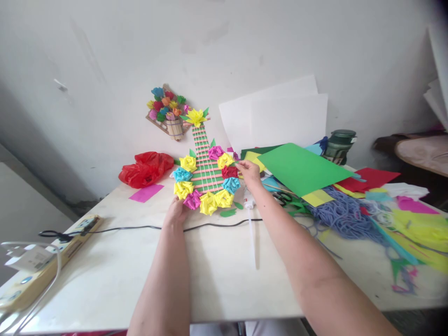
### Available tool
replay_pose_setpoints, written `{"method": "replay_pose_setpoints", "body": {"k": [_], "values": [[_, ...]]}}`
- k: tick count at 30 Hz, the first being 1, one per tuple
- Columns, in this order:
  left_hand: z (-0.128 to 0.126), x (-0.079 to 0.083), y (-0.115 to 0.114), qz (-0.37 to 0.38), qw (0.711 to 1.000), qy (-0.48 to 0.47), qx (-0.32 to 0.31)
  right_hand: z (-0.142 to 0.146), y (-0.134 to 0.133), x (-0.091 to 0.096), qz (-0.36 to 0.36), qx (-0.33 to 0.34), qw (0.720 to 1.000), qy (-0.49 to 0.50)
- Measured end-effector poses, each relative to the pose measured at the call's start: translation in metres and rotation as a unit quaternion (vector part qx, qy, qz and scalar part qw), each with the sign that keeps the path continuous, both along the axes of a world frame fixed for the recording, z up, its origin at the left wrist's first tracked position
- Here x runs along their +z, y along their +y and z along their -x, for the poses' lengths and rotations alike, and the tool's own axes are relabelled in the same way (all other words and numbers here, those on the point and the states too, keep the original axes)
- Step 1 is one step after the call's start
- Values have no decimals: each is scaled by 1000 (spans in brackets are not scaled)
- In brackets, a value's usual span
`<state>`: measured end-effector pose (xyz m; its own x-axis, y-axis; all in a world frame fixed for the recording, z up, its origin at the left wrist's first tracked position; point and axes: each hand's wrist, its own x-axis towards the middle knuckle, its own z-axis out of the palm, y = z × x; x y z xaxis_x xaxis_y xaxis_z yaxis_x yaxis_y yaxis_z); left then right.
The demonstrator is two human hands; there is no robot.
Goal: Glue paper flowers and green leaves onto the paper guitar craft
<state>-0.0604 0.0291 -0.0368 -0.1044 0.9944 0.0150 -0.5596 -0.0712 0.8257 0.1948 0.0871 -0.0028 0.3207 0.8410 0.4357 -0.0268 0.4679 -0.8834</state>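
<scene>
A guitar-shaped craft (pixel 207 170) of green paper with pinkish sticks, white strings and a rim of yellow, blue, magenta and red paper flowers is tilted up above the table. At its lower left, my left hand (pixel 177 211) grips the edge, its fingertips partly hidden behind the flowers. My right hand (pixel 249 172) is closed in a pinch at the right rim, beside the yellow and red flowers, with a small green paper leaf (pixel 235 163) at its fingertips. Loose green leaves (pixel 228 213) lie below the craft. A white glue gun (pixel 248 201) with a long glue stick lies by my right wrist.
A power strip (pixel 75 245) sits at the left, its black cable (pixel 136 227) crossing the table. A red plastic bag (pixel 147 169) lies behind. Green paper (pixel 303 168), scissors (pixel 283 199), bluish yarn (pixel 350 217) and a dark jar (pixel 339 145) crowd the right side.
</scene>
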Motion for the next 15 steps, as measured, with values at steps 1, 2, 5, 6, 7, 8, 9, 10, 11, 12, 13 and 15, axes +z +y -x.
{"method": "replay_pose_setpoints", "body": {"k": [1,2,5,6,7,8,9,10,11,12,13,15], "values": [[0,0,0,2,1000,1,0,0,0,1,-6,-8,1000,-17],[0,1,0,3,1000,3,-1,0,-1,1,-14,-18,999,-34],[1,0,2,-1,1000,8,-2,-2,-1,2,-42,-45,995,-76],[1,-1,3,-3,1000,10,-4,-2,-1,2,-50,-51,994,-85],[2,-2,3,-4,1000,11,-5,-2,-2,2,-56,-54,993,-94],[2,-3,4,-5,1000,12,-5,-3,-2,3,-60,-56,992,-99],[3,-3,4,-6,1000,13,-6,-3,-2,3,-61,-55,991,-101],[3,-3,4,-6,1000,13,-6,-3,-2,3,-58,-51,992,-99],[3,-4,4,-6,1000,12,-6,-3,-2,3,-53,-45,993,-93],[3,-3,4,-4,1000,12,-5,-2,-2,4,-44,-38,995,-84],[3,-3,3,-3,1000,12,-5,-2,-3,4,-35,-32,996,-74],[2,-2,2,0,1000,13,-5,0,-3,5,-19,-31,998,-59]]}}
